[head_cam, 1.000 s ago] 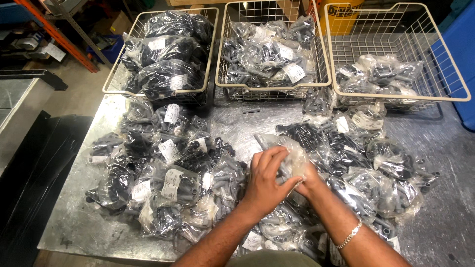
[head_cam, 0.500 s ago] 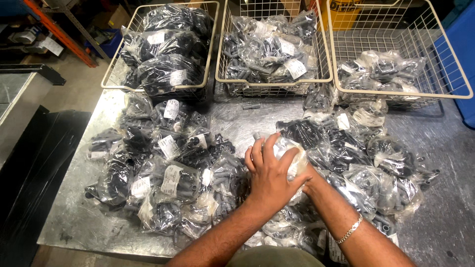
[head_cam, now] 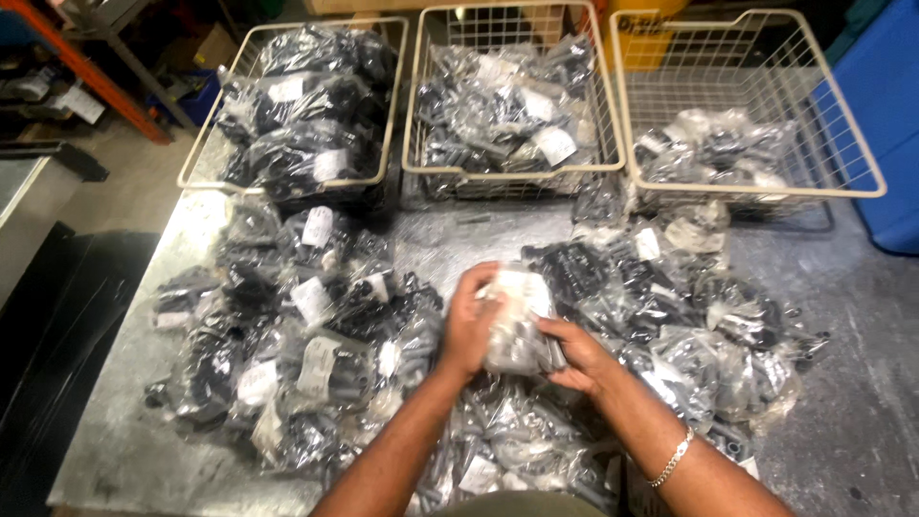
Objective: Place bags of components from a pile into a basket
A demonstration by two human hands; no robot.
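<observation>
Left hand point(head_cam: 471, 324) and right hand point(head_cam: 577, 350) are gripping a clear plastic packet of grey parts point(head_cam: 517, 321) from both sides, fingers closed, steadying it above the heap.

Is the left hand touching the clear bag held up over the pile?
Touching. The head view shows the left hand wrapped on the clear bag's left edge, its fingers overlapping the plastic, while the right hand supports the bag from below right.
</observation>
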